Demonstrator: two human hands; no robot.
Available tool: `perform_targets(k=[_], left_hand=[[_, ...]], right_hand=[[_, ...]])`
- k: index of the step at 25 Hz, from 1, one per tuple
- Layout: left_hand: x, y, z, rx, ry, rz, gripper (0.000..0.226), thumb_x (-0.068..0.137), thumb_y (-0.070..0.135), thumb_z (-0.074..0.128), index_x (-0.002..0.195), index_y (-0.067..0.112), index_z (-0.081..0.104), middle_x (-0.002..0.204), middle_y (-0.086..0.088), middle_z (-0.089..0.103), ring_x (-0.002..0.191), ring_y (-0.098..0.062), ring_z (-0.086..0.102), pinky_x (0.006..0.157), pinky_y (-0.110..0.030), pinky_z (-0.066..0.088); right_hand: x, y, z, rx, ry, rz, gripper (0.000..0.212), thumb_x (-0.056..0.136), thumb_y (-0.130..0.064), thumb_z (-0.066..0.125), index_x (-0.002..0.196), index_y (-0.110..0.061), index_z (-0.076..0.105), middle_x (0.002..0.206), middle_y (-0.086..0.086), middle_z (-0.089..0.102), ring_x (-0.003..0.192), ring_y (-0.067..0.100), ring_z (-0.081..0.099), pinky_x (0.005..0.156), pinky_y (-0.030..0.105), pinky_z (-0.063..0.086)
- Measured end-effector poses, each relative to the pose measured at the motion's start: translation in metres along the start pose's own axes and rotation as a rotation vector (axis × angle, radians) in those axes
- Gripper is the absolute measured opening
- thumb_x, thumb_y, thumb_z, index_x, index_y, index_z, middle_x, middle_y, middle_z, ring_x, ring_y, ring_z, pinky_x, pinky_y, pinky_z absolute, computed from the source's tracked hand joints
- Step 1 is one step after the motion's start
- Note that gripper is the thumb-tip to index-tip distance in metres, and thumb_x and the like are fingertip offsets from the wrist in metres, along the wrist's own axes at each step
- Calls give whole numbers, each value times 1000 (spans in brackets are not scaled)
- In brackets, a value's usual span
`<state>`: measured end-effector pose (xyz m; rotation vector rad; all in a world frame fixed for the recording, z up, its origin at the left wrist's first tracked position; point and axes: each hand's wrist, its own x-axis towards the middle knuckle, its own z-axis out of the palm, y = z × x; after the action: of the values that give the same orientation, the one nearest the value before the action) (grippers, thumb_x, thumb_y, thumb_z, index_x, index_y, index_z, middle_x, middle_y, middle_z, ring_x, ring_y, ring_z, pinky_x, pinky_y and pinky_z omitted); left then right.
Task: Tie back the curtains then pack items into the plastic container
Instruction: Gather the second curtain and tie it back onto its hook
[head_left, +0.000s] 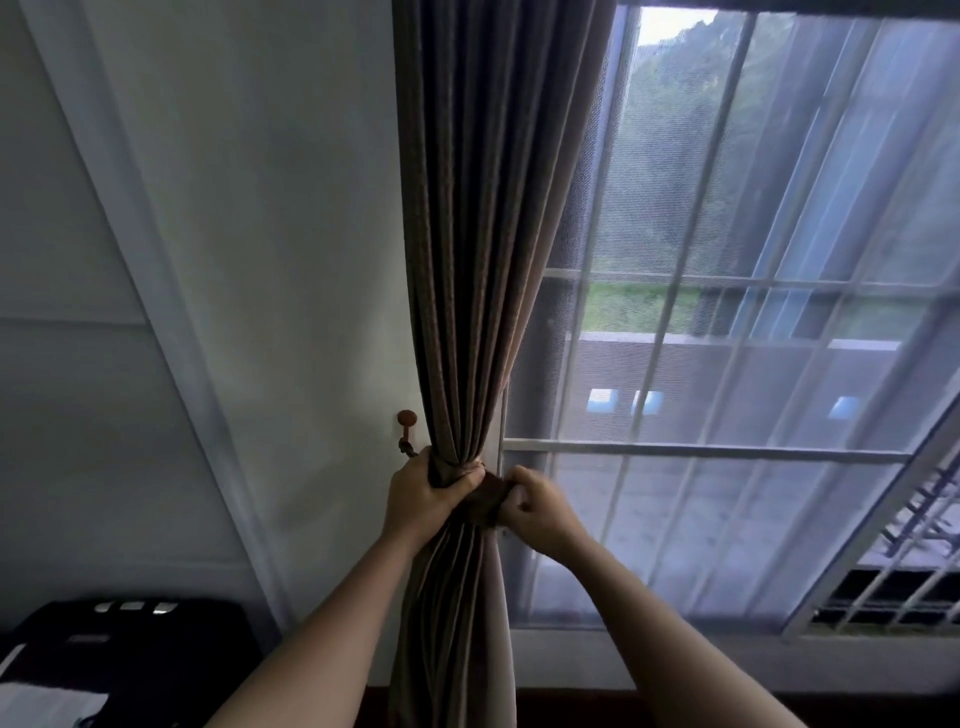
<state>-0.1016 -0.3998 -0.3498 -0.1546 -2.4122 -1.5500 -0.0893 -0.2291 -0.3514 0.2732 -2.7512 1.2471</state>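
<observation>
Where the brown curtain (467, 260) narrows to its waist, the left hand (423, 493) wraps its fingers round the gathered folds and squeezes them into a tight bundle. Just right of the curtain, the right hand (537, 506) curls its fingers and pinches the end of a brown fabric tieback (491, 501), which lies across the front of the curtain between the two hands. Just left of the curtain, slightly above the left hand, a reddish round-headed hook (407, 420) projects from the white wall (260, 260). Right of the curtain a sheer drape (753, 519) covers the barred window (675, 447). Well below and left of the curtain sits a dark object (130, 654), too dim to identify.
</observation>
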Motion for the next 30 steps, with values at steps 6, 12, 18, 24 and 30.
perform_targets(k=[6,12,18,24,30], left_hand=[[-2,1,-10,-87,-92,-58,25,74,33,77,90,41,59,88,22,66,81,14,62,74,-10,47],[-6,-6,-20,-53,-245,-53,72,60,58,71,123,29,53,114,16,63,106,3,56,92,-20,41],[-7,-1,-21,11,-232,-68,57,68,40,81,115,34,49,109,20,60,97,16,53,82,-5,38],[-13,7,-12,30,-108,-56,70,62,36,86,115,31,41,105,18,58,96,0,58,75,-2,41],[-8,8,-6,105,-44,-28,69,56,37,87,113,24,50,106,4,67,97,-12,64,82,-25,51]], right_hand=[[7,19,12,-63,-69,-64,33,76,-56,44,87,-25,51,87,-6,58,98,11,43,85,35,31],[19,10,1,158,-44,-214,21,88,-23,55,76,-28,39,74,-5,49,70,14,47,64,31,40],[23,19,2,283,-58,-140,19,85,-31,58,78,-22,42,66,0,50,63,16,47,59,40,41],[31,6,-2,633,-272,-44,16,92,-1,54,86,-12,45,69,-1,60,64,9,55,59,23,46],[42,10,-20,583,-519,99,43,81,14,53,111,-16,58,92,5,66,86,13,62,77,22,52]])
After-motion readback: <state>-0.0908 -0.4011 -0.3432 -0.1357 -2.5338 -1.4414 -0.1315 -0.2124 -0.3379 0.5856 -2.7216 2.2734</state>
